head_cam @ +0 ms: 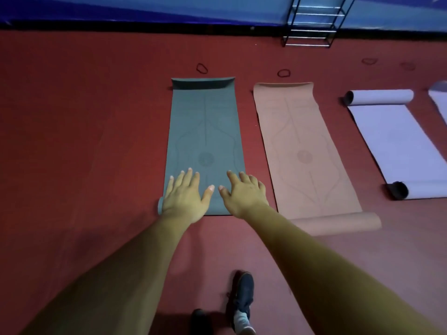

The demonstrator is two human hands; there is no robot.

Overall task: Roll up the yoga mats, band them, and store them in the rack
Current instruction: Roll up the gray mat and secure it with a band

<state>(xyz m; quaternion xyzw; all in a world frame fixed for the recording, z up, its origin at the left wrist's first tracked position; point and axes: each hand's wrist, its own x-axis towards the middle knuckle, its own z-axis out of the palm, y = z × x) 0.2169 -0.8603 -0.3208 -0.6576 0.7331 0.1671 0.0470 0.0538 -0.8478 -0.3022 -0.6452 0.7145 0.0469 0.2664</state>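
**both hands flat on the near end of the dark green mat**

long dark green yoga mat [205,131] with faint printed alignment lines, laid lengthwise on the dark red floor [72,117]; far end curled up slightly, near end turned into a small roll showing just beside the left wrist.

left hand [185,198] palm-down on the near left corner of that mat, fingers [188,177] straight and spread, gripping nothing. right hand [243,198] palm-down on the near right part, fingers [244,178] likewise splayed flat against the surface, nothing held. thumb tips of the two hands near each other, not touching.

to the right, apart from the green one: long tan yoga mat [302,151], flat, near end curled into a loose roll. farther right: pale lavender yoga mat [396,146], rolled at both ends, dark underside visible in the roll ends. at the right edge of view: corner of a further pale mat [439,97], mostly cut off.

thin black elastic band [201,68] on the floor just beyond the green mat's far end; second black band [283,73] just beyond the tan mat; third band [369,61] farther right, faint.

black metal wire rack [312,22] with several shelves, upright against the blue padded wall [145,8], well apart from the mats.

dark shoe [242,293] with a pale sock, on the floor below the right forearm.
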